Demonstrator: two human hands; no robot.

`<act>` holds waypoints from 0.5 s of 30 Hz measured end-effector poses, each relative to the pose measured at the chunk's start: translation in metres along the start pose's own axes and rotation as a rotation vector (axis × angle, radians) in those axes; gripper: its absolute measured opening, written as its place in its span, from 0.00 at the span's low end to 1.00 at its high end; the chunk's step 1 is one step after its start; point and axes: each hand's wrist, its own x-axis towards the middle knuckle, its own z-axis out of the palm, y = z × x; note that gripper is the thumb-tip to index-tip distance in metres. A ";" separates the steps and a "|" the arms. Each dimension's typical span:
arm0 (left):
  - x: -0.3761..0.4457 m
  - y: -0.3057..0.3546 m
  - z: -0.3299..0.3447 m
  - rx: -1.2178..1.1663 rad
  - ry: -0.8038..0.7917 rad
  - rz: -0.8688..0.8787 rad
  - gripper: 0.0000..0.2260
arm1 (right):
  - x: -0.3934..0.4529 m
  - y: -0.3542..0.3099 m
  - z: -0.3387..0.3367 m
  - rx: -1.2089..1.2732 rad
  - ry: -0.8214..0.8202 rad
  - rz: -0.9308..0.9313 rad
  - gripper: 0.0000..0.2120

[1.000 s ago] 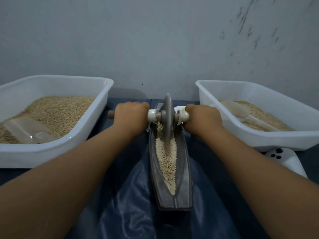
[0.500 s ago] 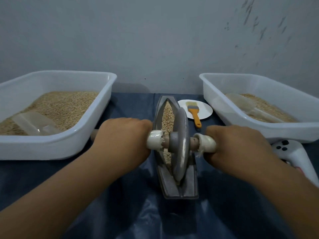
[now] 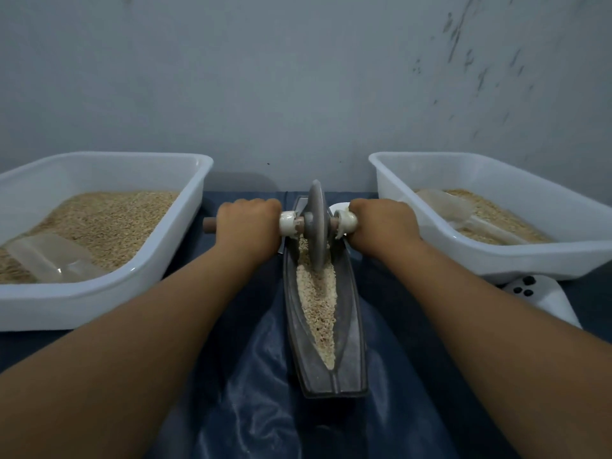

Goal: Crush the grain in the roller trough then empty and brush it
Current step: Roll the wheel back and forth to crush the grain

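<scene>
While my left hand (image 3: 246, 223) and right hand (image 3: 384, 223) each curl tight round the wooden axle, I see the roller wheel (image 3: 316, 226) standing upright at the far end of the trough (image 3: 351, 326), its rim down in the grain (image 3: 316, 303). That grain lies as a pale strip along the trough's groove, tapering toward me. I have the trough lying lengthwise on the blue-covered desk (image 3: 251, 392), between two white tubs. Close by my left forearm sits the left tub (image 3: 99, 303), holding grain and a clear scoop (image 3: 49, 256). Right tub (image 3: 530, 256) likewise holds grain and a scoop (image 3: 463, 213). A white controller (image 3: 543, 296) lies just beside it, near my right forearm.
</scene>
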 end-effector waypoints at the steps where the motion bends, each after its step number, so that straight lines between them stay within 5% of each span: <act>1: -0.002 0.000 -0.001 -0.004 -0.004 0.013 0.09 | -0.004 0.000 0.000 0.006 0.008 0.001 0.08; 11: -0.073 0.000 -0.064 -0.063 -0.211 0.087 0.13 | -0.100 -0.003 -0.063 0.099 -0.268 -0.030 0.07; 15: -0.092 -0.002 -0.082 -0.074 -0.163 0.121 0.12 | -0.123 0.000 -0.087 0.076 -0.317 -0.047 0.09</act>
